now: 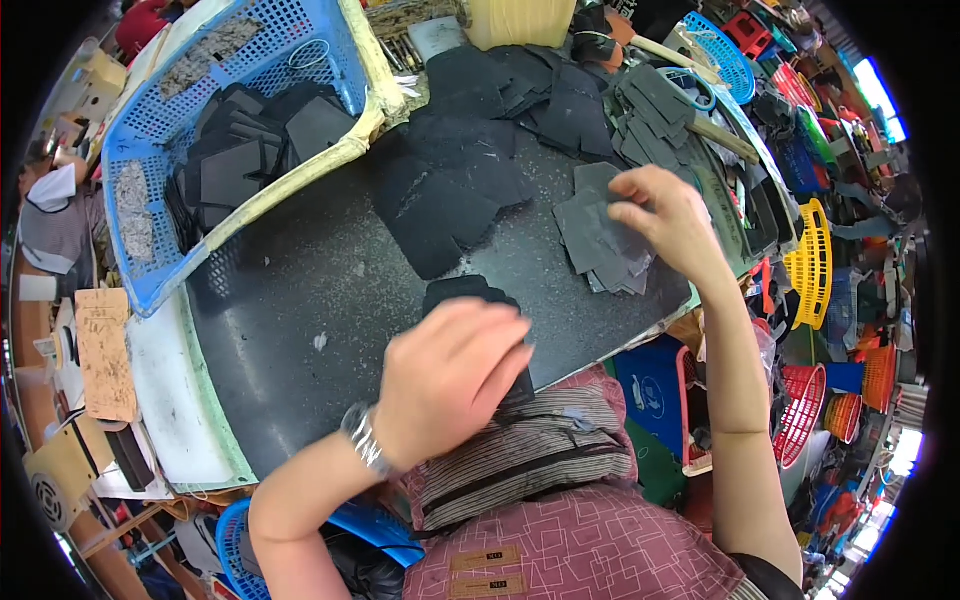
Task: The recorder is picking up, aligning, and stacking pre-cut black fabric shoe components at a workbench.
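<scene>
My left hand (pixel 455 370), with a metal watch band (pixel 367 440) at its wrist, is over a black flat piece (pixel 470 290) near the table's front edge. Its fingers are bent together with the thumb close to them, slightly blurred; what they hold, if anything, is hidden. To the right, my right hand (pixel 668 215) hovers at the edge of a loose pile of dark grey flat pieces (pixel 595 235). Thumb and forefinger are curved and apart, with nothing visible between them. Overlapping black sheet pieces (pixel 440 215) lie farther back on the dark tabletop (pixel 300 330).
A blue plastic basket (pixel 150 290) with dark flat pieces (pixel 235 175) stands at the left, its rim wrapped in yellowish material. More black pieces (pixel 565 110) and grey pieces (pixel 655 115) lie at the back, near a wooden-handled hammer (pixel 650 45). Coloured baskets, including a yellow one (pixel 810 265), stand at right.
</scene>
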Demonstrator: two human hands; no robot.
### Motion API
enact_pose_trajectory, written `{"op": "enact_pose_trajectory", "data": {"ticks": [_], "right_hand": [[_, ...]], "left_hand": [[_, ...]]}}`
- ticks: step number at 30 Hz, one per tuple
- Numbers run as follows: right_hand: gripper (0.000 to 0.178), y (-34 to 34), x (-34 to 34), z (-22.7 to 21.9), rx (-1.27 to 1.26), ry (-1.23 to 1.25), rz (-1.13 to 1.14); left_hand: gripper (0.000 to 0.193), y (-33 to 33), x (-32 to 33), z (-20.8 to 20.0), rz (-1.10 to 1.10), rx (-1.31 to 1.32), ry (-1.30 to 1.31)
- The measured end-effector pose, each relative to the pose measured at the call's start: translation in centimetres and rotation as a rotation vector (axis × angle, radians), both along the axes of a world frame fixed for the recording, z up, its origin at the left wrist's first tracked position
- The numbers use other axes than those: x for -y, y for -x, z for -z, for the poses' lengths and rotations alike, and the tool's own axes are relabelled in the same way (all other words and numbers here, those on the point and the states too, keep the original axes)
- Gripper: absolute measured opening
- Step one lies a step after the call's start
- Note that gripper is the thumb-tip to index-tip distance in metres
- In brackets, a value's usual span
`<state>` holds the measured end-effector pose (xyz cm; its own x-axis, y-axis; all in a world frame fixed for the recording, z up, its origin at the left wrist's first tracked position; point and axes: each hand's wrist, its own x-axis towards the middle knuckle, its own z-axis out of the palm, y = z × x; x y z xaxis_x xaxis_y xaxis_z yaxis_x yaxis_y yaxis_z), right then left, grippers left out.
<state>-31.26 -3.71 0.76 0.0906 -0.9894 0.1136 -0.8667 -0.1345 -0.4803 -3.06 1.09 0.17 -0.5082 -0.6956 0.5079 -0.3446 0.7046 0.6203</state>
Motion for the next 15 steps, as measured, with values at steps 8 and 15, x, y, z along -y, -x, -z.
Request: {"op": "enact_pose_trajectory", "data": {"ticks": [8,15], "right_hand": [[0.025,1.0,0.2,2.1,0.060,-0.106,-0.029],[0.018,2.6,-1.3,2.1,0.304,-0.189,0.024]], "left_hand": [[0.021,12.3,7.0,3.9,0.040,0.188,0.041],[0.014,15.0,5.7,2.6,0.001,0.622,0.179]]}}
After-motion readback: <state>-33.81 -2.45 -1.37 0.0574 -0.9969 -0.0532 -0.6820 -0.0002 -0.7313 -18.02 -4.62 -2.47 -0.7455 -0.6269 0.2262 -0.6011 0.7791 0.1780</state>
